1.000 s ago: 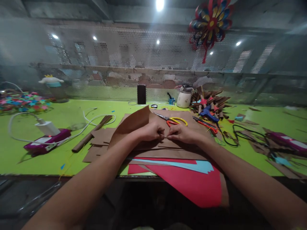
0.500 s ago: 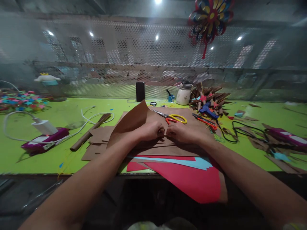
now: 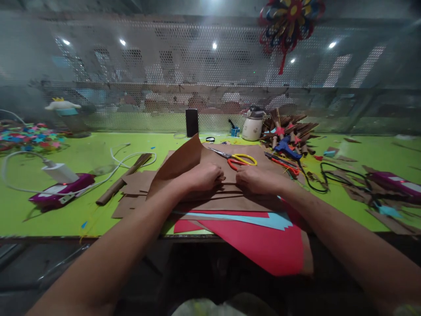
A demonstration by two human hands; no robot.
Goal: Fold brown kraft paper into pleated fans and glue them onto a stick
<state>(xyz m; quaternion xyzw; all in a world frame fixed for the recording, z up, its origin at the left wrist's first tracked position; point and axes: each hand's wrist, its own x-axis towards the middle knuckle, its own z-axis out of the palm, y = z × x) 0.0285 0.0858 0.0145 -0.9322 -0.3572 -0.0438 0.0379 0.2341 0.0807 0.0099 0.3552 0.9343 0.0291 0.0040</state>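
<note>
My left hand (image 3: 207, 176) is closed, its fingers curled on a bit of brown paper (image 3: 213, 204) near the middle of the stack. Just to the right, my right hand (image 3: 253, 179) is also closed, fingertips pressed down at the same paper; what lies under them is partly hidden. The sheet's far left corner curls up (image 3: 180, 156) behind my left wrist. Scissors (image 3: 235, 159) with one yellow and one red handle lie on the paper beyond my hands. Red paper (image 3: 256, 245) and light blue sheets (image 3: 272, 220) stick out below, over the table's front edge.
A brown paper roll (image 3: 123, 180), white cable (image 3: 113, 164) and purple power strip (image 3: 62, 191) lie left. At right are a blue glue gun (image 3: 287, 148), a pile of paper rolls (image 3: 291, 127), a black cord (image 3: 338, 173) and a second purple strip (image 3: 397, 184). A white bottle (image 3: 252, 125) stands behind.
My hands have moved slightly apart, the right one to the right and the left one a little to the left. The scissors and the curled sheet stay in place.
</note>
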